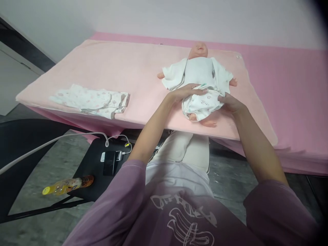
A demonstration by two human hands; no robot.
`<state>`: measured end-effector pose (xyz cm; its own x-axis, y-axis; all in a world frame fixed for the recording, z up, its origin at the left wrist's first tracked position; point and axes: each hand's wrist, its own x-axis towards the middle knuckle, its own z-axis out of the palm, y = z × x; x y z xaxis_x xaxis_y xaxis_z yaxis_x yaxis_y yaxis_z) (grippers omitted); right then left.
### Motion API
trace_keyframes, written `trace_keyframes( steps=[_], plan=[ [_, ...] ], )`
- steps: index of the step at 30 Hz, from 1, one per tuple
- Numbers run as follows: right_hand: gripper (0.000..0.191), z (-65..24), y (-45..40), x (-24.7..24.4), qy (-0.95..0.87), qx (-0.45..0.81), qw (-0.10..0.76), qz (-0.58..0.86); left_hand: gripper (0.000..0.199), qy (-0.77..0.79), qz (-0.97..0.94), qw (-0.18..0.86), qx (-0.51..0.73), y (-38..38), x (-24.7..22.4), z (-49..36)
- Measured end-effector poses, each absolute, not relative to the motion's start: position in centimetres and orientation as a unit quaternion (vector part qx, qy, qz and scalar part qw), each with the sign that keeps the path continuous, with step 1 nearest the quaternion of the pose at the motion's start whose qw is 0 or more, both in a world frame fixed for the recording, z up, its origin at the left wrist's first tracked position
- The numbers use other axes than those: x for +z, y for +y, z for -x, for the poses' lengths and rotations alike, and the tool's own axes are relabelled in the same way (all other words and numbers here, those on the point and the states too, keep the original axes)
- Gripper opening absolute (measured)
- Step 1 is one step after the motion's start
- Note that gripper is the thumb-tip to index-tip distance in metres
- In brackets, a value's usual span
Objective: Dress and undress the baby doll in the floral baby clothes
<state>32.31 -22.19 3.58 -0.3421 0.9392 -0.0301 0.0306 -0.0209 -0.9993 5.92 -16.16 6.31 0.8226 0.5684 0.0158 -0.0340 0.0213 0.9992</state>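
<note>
A baby doll lies on its back with its head toward the wall. It wears a white top whose side panels spread over its arms. White printed baby pants are bunched around its hips and legs, with the feet showing at the lower edge. My left hand lies across the waist of the pants, fingers closed on the fabric. At the other side, my right hand pinches the pants' edge between thumb and fingers; some fingertips are hidden.
Folded printed baby clothes lie on the left of the pale pink mat. A black chair below holds a dark phone, a white cable and a yellow-capped bottle on its side.
</note>
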Motion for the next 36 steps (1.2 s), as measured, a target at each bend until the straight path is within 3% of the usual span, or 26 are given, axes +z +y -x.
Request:
trace_keyframes(
  steps=[12, 18, 26, 36],
  plan=[
    [0.081, -30.1, -23.5, 4.8, -0.553, 0.564, 0.446, 0.421, 0.06, 0.213, -0.697, 0.653, 0.205, -15.8, 5.7, -5.3],
    [0.079, -29.7, -23.3, 5.0, -0.559, 0.593, 0.443, 0.373, 0.073, 0.179, -0.685, 0.657, 0.26, -16.1, 5.6, -5.4],
    [0.084, -29.3, -23.2, 4.8, -0.559, 0.571, 0.463, 0.382, 0.063, 0.243, -0.685, 0.645, 0.236, -17.7, 8.0, -5.2],
    [0.08, -31.5, -22.7, 4.5, -0.624, 0.539, 0.363, 0.435, 0.065, 0.22, -0.636, 0.691, 0.264, -16.7, 5.9, -5.6]
  ],
)
